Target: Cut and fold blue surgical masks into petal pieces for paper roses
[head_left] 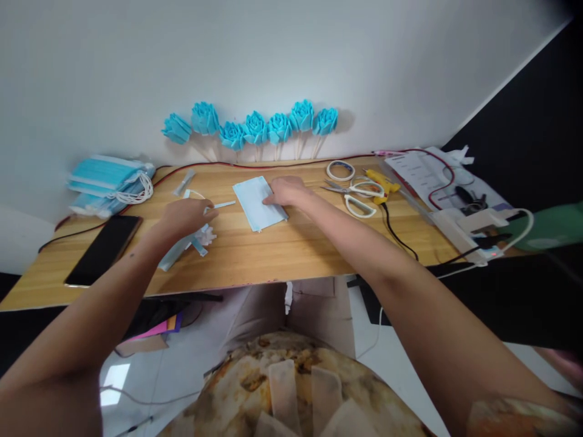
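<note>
The person's patterned shirt (255,388) comes close up to the near edge of the table (255,261), and 2 bare forearms reach in over it. At my left a dark phone (104,252) lies flat near that edge. Some scraps (200,240) sit just beneath the left hand (189,215), whose fingers are curled nearly closed, a thin white strip (225,204) poking out from their tips towards the sheet. That pale blue sheet (255,203) lies flat between the 2 hands, a little apart from the left and touched by the right hand (288,189), which rests over its right edge, thumb on top, fingers partly bent; I can't tell whether it grips or merely presses. Right of that hand are scissors (361,210), blades pointing left, with a tape roll (328,169) behind and a yellow glue gun (387,188) alongside. A stack of masks (100,174) lies at the left. Farthest off, 7 blue flowers (255,128) on thin sticks lean in a row against the wall (273,54).
</note>
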`<action>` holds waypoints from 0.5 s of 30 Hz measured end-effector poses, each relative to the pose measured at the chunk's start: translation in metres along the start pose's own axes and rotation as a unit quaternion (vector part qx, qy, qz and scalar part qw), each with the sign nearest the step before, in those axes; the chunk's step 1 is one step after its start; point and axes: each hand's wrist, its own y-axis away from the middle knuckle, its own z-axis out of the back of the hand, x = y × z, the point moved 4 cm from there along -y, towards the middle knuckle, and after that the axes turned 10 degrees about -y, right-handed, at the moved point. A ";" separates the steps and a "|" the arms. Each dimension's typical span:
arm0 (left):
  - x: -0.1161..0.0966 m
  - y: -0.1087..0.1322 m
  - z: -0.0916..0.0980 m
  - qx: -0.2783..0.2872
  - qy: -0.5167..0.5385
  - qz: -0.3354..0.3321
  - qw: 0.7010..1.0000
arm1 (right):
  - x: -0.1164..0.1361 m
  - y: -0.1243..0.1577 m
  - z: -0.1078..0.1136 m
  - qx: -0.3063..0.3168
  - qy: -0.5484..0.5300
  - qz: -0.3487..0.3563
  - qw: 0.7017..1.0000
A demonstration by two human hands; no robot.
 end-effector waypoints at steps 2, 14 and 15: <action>0.013 0.002 0.001 -0.015 0.001 0.015 1.000 | 0.003 0.000 -0.005 0.010 -0.003 0.009 1.000; -0.010 0.056 0.089 -0.240 0.577 -0.090 0.776 | -0.006 0.000 0.006 -0.150 -0.156 0.037 0.976; -0.018 0.048 0.092 -0.268 0.624 -0.111 0.725 | -0.004 0.009 0.010 -0.166 -0.183 0.052 0.968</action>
